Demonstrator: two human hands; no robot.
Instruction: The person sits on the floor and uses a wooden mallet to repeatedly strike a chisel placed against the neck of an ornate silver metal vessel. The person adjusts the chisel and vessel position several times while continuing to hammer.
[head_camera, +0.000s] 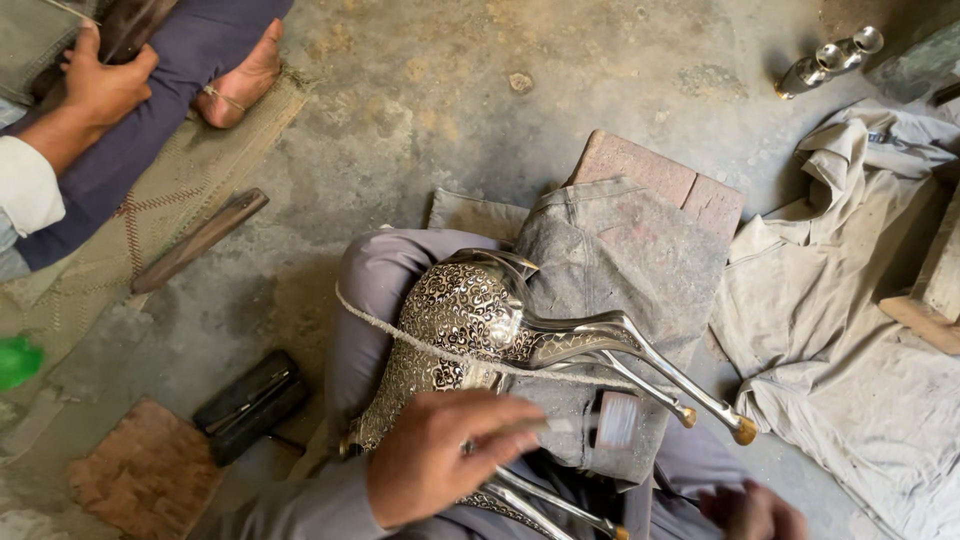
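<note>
On the person's lap, over a grey cloth (620, 260), a metal animal figure (470, 320) with dark engraved scrollwork is lying on its side, its shiny legs (640, 365) pointing to the right. A string (400, 335) is running across its body. The left hand (445, 455) is resting on the lower part of the figure, fingers closed around a thin tool (545, 426) whose flat end is blurred, so it is probably moving. The right hand (750, 510) is low at the frame edge; I cannot tell if it is gripping anything. I judge the person is working the surface of the figure, and the next stroke is needing a steady figure and light pressure. Nearby on the floor are lying a dark case (250, 405) and a wooden stick (200, 240). Another person's hand (100, 85) is showing at upper left.
</note>
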